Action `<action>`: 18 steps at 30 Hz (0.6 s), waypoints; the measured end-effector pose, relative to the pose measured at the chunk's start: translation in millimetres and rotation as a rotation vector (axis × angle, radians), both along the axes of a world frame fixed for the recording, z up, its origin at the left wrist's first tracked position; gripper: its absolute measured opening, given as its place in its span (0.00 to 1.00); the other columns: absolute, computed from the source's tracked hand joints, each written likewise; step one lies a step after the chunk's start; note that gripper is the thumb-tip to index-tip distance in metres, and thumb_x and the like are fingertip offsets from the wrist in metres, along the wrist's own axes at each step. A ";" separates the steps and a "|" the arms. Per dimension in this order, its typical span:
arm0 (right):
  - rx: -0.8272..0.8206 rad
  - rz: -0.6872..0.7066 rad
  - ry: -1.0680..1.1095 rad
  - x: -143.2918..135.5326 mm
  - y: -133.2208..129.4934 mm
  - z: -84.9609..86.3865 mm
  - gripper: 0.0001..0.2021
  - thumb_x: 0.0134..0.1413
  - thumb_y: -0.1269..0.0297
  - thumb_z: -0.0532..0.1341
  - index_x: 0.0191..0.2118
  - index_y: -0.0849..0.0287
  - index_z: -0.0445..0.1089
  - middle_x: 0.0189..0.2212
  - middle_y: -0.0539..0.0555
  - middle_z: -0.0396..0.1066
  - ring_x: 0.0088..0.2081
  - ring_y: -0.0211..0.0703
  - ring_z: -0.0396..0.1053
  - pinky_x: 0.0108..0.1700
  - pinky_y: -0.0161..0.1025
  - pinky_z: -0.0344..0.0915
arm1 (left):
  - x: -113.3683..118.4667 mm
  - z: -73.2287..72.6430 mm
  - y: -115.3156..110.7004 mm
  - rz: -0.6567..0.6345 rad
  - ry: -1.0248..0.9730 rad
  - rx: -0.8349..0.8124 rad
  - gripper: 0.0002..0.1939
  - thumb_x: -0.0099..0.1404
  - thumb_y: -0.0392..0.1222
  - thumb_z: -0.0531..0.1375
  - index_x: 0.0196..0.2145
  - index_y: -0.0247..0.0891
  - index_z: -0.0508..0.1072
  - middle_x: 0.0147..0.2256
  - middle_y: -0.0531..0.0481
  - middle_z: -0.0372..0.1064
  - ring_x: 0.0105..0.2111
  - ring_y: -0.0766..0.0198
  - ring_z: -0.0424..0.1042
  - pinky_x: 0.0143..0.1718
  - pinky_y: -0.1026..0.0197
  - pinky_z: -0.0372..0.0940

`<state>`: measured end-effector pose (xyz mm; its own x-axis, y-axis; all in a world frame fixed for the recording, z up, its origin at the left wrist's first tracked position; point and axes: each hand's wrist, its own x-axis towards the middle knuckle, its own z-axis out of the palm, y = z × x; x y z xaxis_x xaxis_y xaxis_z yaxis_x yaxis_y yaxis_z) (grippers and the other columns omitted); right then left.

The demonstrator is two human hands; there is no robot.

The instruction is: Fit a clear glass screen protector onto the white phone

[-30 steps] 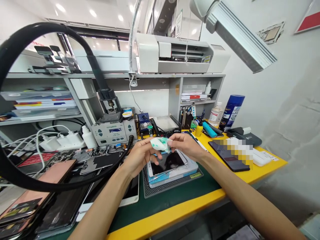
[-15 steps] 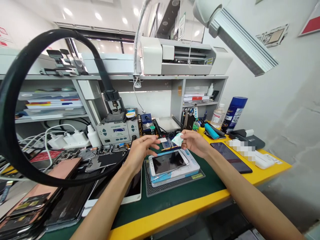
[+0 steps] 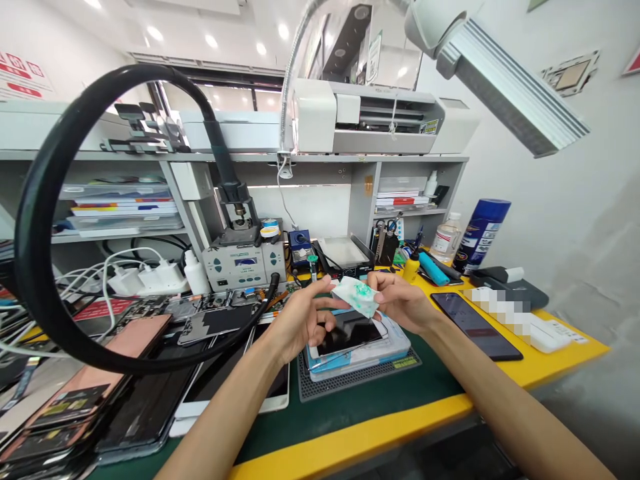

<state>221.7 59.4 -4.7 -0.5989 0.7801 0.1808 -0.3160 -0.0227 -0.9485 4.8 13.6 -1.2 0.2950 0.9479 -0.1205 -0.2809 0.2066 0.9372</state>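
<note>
Two bare hands of mine meet near the middle of the frame around one small white sheet (image 3: 357, 297) blotched with green. My right hand (image 3: 404, 301) pinches its right edge between thumb and fingers; my left hand (image 3: 299, 313) is half curled at its left edge, thumb and forefinger up against it, though I can't tell whether they grip or only steady it. As I judge it, the sheet is in hand and held up, but not laid on anything. Just below centre, a white-framed phone (image 3: 350, 335) lies face up on a white and blue box (image 3: 397, 343), over a grey perforated mat (image 3: 350, 387). How much is finished I can't say: nothing on the dark screen tells me. The sheet and my left fingers hide the phone's upper left part, and I can't see the sheet's underside or whether it is folded. The green marks are too blurred to call print or stain. Blurred blocks cover part of a long white object (image 3: 549, 335) at the right of the frame
</note>
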 end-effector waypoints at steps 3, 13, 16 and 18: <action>-0.004 0.017 -0.001 0.0 -1.5 1.1 0.06 0.39 0.71 0.66 0.23 0.60 0.66 0.21 0.48 0.67 0.21 0.35 0.64 0.21 0.32 0.60 | 0.5 0.9 -1.7 0.008 -0.069 -0.027 0.19 0.60 0.43 0.68 0.46 0.33 0.73 0.33 0.48 0.70 0.18 0.76 0.57 0.11 0.74 0.46; -0.046 -0.026 -0.074 -5.4 -1.2 -2.4 0.07 0.41 0.69 0.67 0.24 0.60 0.67 0.18 0.49 0.70 0.18 0.35 0.66 0.18 0.29 0.61 | -1.0 -1.7 2.1 0.175 -0.057 0.038 0.15 0.51 0.34 0.65 0.39 0.29 0.78 0.28 0.51 0.64 0.23 0.70 0.60 0.17 0.68 0.54; -0.071 -0.026 -0.113 -5.8 0.6 -3.6 0.08 0.46 0.69 0.67 0.26 0.60 0.67 0.16 0.51 0.72 0.18 0.38 0.70 0.16 0.28 0.60 | 1.6 -2.1 0.0 0.308 -0.005 0.169 0.13 0.52 0.35 0.66 0.38 0.32 0.78 0.33 0.48 0.70 0.30 0.67 0.67 0.28 0.66 0.64; -0.084 -0.014 -0.134 -5.9 1.3 -4.2 0.08 0.48 0.68 0.68 0.27 0.60 0.67 0.16 0.52 0.73 0.17 0.39 0.71 0.16 0.28 0.60 | 4.5 -2.9 -1.8 0.386 0.022 0.255 0.13 0.52 0.35 0.67 0.38 0.33 0.78 0.33 0.50 0.71 0.33 0.67 0.67 0.33 0.66 0.64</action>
